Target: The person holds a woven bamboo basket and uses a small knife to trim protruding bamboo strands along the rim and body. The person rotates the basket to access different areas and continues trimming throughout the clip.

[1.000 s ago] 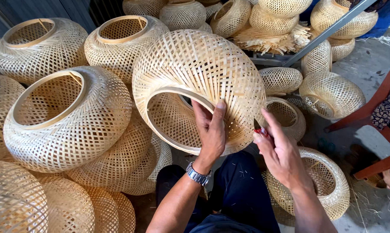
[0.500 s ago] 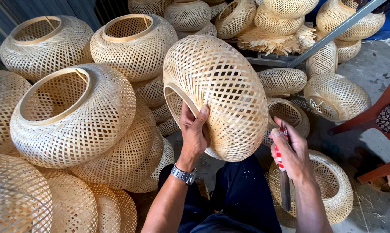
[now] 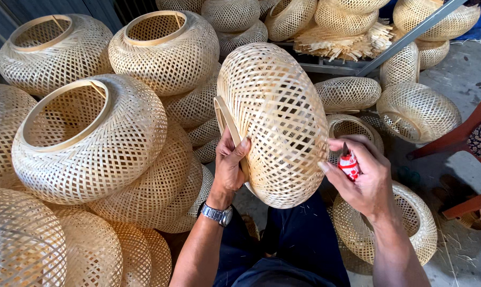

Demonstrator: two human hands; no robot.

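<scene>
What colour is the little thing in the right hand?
Red and white small tool, seen in the head view.

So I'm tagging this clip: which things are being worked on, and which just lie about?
In hand:
- round woven bamboo shade, left hand gripping its rim
- small red-handled tool in right hand

Lying about:
- stacked woven bamboo shades
- bundle of bamboo strips
- metal bar

One head-worn camera looks steeply down from close above the person's lap, facing forward over stacked woven lampshades (image 3: 86, 138) toward the concrete floor (image 3: 463, 69) at upper right.
</scene>
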